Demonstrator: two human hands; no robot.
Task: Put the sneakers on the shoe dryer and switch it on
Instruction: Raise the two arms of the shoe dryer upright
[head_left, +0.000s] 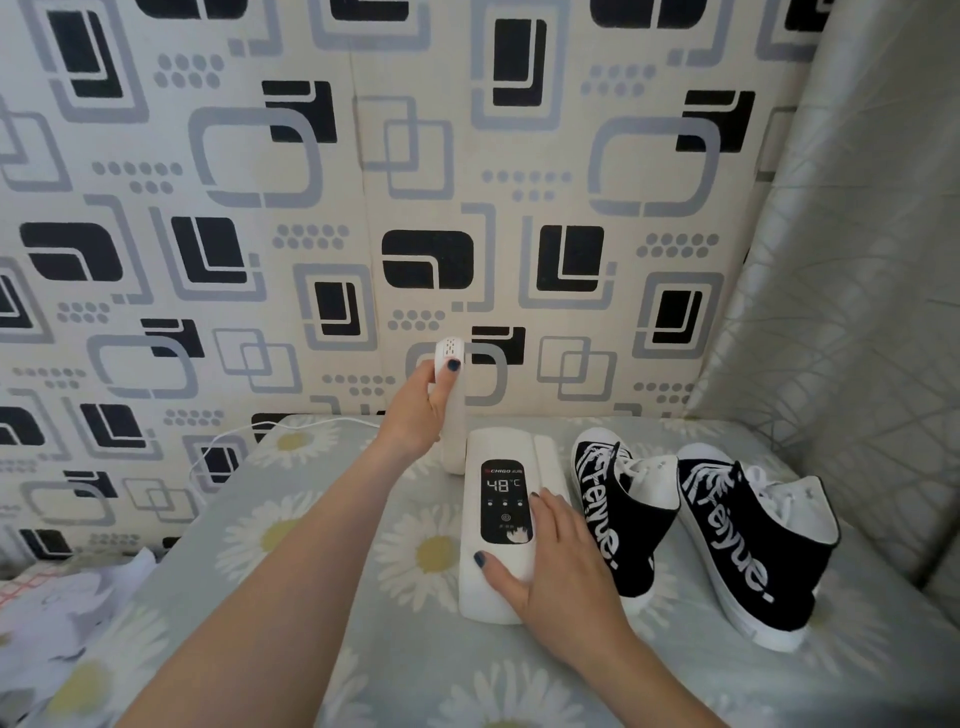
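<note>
Nearest the viewer, the right hand lies flat on the white shoe dryer, palm down, fingers spread over the housing's right side and thumb across its near end; it presses rather than grasps, closing on nothing. The dryer rests near the middle of a surface covered by a grey daisy-print cloth. Its black control panel faces up and shows "48 °C" lit, with a power symbol below.

To the right of the dryer, toward the right edge of the cloth, stand two black high-top sneakers with white soles, white laces and white lettering on their sides. Both are upright on the cloth, side by side, neither mounted on the dryer. The left one stands just beside the housing.

Farther back, the left hand is wrapped around the dryer's white vented arm, which is raised upright at the far left of the housing. A white power cord trails off the far left edge. Behind stands a patterned wall; a pale curtain hangs at right.
</note>
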